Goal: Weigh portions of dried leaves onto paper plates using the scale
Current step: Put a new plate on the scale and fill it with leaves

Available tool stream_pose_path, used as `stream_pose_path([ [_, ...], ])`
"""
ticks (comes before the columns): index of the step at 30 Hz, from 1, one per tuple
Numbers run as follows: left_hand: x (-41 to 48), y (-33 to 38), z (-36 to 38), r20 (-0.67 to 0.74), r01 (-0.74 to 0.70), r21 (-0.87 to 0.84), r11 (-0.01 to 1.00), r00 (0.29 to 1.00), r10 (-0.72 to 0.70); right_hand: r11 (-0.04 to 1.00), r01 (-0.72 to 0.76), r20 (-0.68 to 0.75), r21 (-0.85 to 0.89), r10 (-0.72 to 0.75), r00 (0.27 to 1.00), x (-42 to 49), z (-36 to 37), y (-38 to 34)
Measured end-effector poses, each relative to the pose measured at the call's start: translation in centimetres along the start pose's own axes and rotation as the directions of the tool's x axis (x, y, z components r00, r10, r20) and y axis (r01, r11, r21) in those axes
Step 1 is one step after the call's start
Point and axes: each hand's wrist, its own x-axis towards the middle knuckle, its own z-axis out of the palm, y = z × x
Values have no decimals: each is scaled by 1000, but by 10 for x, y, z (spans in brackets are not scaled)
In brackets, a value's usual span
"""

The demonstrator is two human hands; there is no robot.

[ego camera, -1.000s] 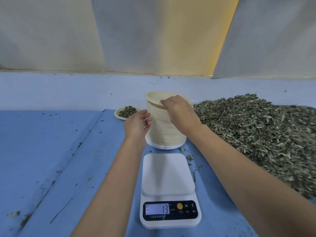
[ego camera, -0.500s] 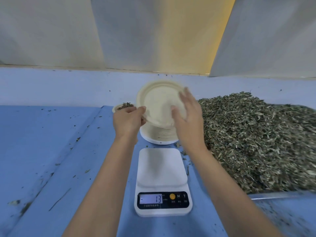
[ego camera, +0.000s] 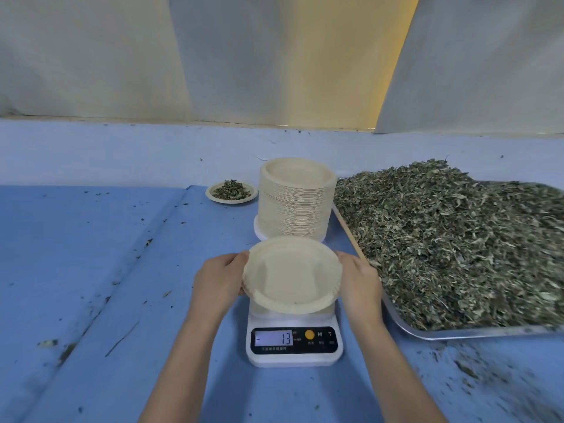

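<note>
An empty cream paper plate (ego camera: 291,274) is held level over the platform of the white digital scale (ego camera: 293,346), whose display reads -13. My left hand (ego camera: 218,280) grips the plate's left rim and my right hand (ego camera: 360,283) grips its right rim. I cannot tell whether the plate touches the platform. Behind stands a tall stack of paper plates (ego camera: 294,199). A big heap of dried leaves (ego camera: 451,236) fills a metal tray (ego camera: 457,332) on the right.
A small paper plate with a portion of leaves (ego camera: 231,192) sits at the back, left of the stack. The blue table cover (ego camera: 91,270) has a raised fold and scattered leaf crumbs. Pale curtains hang behind the table.
Both hands lifted the top plate off the stack, tilted it upright, then brought it down and toward me, level over the scale. The display has stayed at -13.
</note>
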Motion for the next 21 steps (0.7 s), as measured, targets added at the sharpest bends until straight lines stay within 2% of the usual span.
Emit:
stream_pose_path([
  [3,2,-6,2,-78,20,50,999,997,-16,998,-37,24,-52,38,999,1,1,6],
  [11,6,-17,4,-36,102,-164,981,993,-109,994,-48,56,-100,54,997,8,5,17],
  [14,7,-17,5,-31,119,-186,975,992,-126,995,-26,42,-99,31,999,10,6,19],
  [16,7,-18,5,-50,112,-150,982,991,-121,997,-6,31,-82,8,999,9,7,18],
  [18,8,-18,4,-94,80,-45,996,992,-84,995,38,4,-96,-38,999,8,5,18],
  [21,5,-15,2,-161,20,42,999,987,-13,978,153,-89,-144,-167,982,5,0,12],
])
